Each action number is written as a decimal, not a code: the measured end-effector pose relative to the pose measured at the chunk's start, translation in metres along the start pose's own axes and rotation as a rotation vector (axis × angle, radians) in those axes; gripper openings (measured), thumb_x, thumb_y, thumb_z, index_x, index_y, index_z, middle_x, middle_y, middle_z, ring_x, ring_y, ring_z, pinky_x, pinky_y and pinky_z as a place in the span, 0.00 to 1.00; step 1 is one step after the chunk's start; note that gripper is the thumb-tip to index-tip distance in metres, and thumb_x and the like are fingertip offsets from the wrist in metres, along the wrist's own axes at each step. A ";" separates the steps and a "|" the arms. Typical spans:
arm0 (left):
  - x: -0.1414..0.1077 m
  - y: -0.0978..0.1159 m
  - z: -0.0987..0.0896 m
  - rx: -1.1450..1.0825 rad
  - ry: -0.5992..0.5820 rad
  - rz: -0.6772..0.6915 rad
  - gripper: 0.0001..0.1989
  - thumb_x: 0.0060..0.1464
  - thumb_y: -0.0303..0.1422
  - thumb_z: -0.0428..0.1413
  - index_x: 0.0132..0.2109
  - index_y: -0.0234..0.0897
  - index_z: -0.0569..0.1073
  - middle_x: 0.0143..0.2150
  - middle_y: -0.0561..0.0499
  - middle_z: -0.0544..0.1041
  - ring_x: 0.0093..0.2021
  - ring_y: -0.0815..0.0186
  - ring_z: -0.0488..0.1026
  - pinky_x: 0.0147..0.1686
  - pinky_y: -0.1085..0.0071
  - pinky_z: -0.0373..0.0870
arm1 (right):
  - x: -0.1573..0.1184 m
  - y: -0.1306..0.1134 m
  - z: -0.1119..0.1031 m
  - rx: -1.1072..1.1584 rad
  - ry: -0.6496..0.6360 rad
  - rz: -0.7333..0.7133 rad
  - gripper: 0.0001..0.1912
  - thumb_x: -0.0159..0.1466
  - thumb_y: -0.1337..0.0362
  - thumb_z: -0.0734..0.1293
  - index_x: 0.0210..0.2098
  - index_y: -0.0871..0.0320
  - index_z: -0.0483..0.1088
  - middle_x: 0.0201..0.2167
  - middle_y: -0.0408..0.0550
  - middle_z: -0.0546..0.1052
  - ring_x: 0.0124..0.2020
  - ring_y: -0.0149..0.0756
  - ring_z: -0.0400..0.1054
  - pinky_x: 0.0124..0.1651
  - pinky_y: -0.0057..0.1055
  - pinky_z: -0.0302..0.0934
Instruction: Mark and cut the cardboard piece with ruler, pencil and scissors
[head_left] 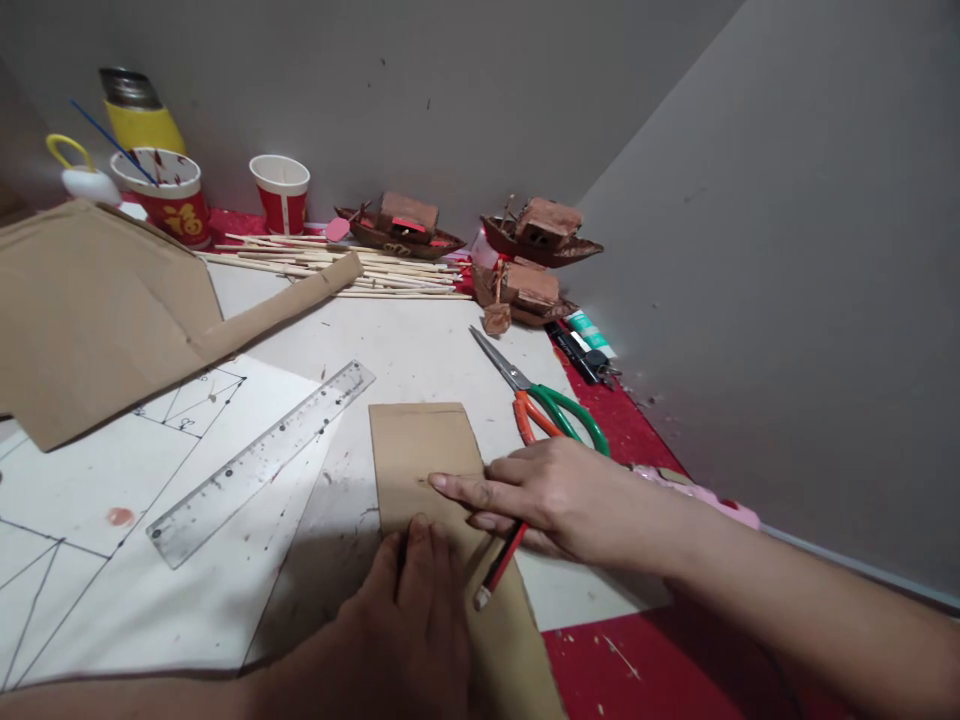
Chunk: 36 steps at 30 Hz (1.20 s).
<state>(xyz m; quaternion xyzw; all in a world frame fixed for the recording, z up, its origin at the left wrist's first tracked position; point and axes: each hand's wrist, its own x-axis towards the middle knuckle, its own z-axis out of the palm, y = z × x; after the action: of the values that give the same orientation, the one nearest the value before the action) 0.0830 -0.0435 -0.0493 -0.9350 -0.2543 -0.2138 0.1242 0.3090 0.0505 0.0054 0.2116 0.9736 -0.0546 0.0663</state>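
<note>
A long strip of brown cardboard [424, 440] lies on white paper in front of me. My left hand [409, 620] presses on its left side, fingers side by side, holding it down. My right hand [532, 495] rests over its right edge, index fingertip touching the cardboard near a small dark mark. A red and black pencil [501, 568] is held in the right hand, its eraser end pointing down toward me. Scissors [536, 385] with green and orange handles lie just beyond the right hand. A clear ruler [262, 460] lies diagonally to the left.
Larger cardboard [97, 310] lies at the left over paper with drawn lines [67, 600]. Thin wooden sticks [405, 278], two paper cups [176, 205] and several small brown model boats [544, 230] stand along the back. Grey walls enclose the back and right.
</note>
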 end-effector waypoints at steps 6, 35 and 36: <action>-0.003 0.002 0.003 -0.004 -0.024 -0.001 0.22 0.65 0.39 0.49 0.50 0.23 0.77 0.49 0.29 0.80 0.49 0.46 0.76 0.47 0.51 0.68 | 0.008 0.007 0.000 -0.061 -0.063 -0.063 0.25 0.75 0.60 0.53 0.70 0.56 0.54 0.25 0.44 0.73 0.22 0.33 0.64 0.27 0.32 0.49; -0.002 0.002 0.003 0.007 -0.010 0.042 0.16 0.61 0.33 0.51 0.47 0.23 0.75 0.48 0.28 0.80 0.48 0.45 0.77 0.47 0.50 0.67 | 0.044 0.014 -0.021 -0.195 -0.162 -0.236 0.25 0.73 0.63 0.57 0.69 0.53 0.57 0.26 0.45 0.74 0.21 0.34 0.62 0.25 0.35 0.40; -0.002 0.002 0.002 0.009 -0.014 0.044 0.16 0.61 0.33 0.51 0.47 0.23 0.75 0.48 0.28 0.80 0.48 0.45 0.77 0.47 0.50 0.67 | 0.048 0.014 -0.021 -0.193 -0.164 -0.249 0.26 0.73 0.64 0.58 0.69 0.53 0.57 0.26 0.45 0.74 0.22 0.34 0.62 0.25 0.35 0.41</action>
<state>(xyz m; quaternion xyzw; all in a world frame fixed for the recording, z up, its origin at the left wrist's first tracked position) 0.0829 -0.0450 -0.0524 -0.9412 -0.2355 -0.2036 0.1312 0.2698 0.0854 0.0182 0.0766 0.9843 0.0144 0.1583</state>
